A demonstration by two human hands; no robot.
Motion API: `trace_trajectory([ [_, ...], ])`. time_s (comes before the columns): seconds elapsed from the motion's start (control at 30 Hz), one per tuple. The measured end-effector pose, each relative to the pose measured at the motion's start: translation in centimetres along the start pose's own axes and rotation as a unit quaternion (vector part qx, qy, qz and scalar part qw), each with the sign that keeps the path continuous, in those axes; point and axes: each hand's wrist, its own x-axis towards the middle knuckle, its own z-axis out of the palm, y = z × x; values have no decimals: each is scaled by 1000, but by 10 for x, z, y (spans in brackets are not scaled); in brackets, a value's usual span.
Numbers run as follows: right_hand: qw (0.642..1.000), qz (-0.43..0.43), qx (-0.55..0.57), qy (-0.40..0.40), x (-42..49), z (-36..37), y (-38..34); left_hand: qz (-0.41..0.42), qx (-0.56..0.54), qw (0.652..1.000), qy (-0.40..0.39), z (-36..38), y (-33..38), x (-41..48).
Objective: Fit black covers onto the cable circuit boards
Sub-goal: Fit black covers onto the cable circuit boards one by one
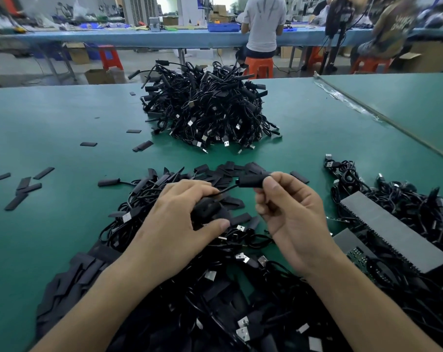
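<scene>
Pinches one end of a black cover (251, 181) between thumb and forefinger of the right hand (291, 219), raised above the worktop (63, 118), with the other right fingers curled loosely toward the palm. Cannot tell whether a circuit board sits inside that cover. Grips a dark bundle (205, 209) in the left hand (180, 219), fingers curled over its top and thumb pressed along its lower edge; cannot make out what the bundle contains. Joins both hands by a thin black cable (225, 189), running from the left fingertips up to the cover's near end.

Just beyond the hands, on the worktop, finds a strip of loose covers (225, 171), flat and overlapping. Below the forearms, spreads a near heap of cables (215, 301) with silver USB plugs poking out. At the lower left, against that heap, shows a stack of flat covers (70, 280). Farther left, well apart, scatters single covers (22, 189) over the green surface. Toward the far edge, piles up a tall mound of cables (207, 107). To the right, lays more cables around grey trays (393, 224), with a green circuit board (357, 257) visible at the near end.

Across the aisle, seats people on orange stools (258, 66) at a long blue bench (139, 38).
</scene>
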Motion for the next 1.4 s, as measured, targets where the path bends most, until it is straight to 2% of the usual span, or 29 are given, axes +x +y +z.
trace_trajectory([
  [0.07, 998, 13, 54, 6, 0, 1, -1, 25, 67, 997, 22, -2, 8, -1],
  [0.17, 996, 15, 93, 8, 2, 2, -3, 82, 168, 974, 126, -11, 26, -5],
  [0.23, 996, 11, 91, 6, 2, 0, -5, 83, 216, 956, 179, -21, 36, -8],
  [0.33, 1000, -3, 9, -7, 1, -3, -3, 10, 216, 958, 189, -36, 42, -11],
  [0.4, 989, -24, -146, -1, 0, -5, 1, -51, 229, 961, 145, -40, 39, -11],
  [0.47, 946, -48, -321, -1, 0, -5, 5, -83, 233, 962, 115, -37, 29, -9],
  [0.53, 894, -69, -443, -4, 0, -5, 6, -103, 226, 964, 94, -29, 18, -4],
  [0.63, 834, -106, -541, 5, 2, -6, 1, -132, 232, 961, 76, -15, 0, 0],
  [0.7, 799, -101, -593, 4, 0, -6, -4, -128, 233, 961, 80, -10, -7, 1],
  [0.77, 757, -67, -650, -10, -4, -3, -9, -111, 236, 962, 86, -7, -8, 0],
  [0.87, 673, 0, -739, -39, -12, 0, -15, -74, 270, 958, 62, -4, -2, -1],
  [0.93, 642, 11, -766, -35, -17, 1, -21, -40, 274, 959, 55, -1, 3, -1],
  [1.03, 623, -11, -782, -12, -22, -4, -28, 22, 236, 972, 7, 5, 10, -4],
  [1.13, 576, -30, -817, 15, -25, -11, -34, 8, 257, 962, -89, 14, 9, -6],
  [1.2, 539, -31, -839, 59, -28, -18, -40, -5, 257, 961, -103, 18, 5, -5],
  [1.3, 488, 26, -865, 117, -29, -26, -53, -9, 256, 962, -95, 19, 1, -3],
  [1.4, 476, 88, -865, 131, -29, -26, -59, -11, 265, 960, -88, 21, 0, -1],
])
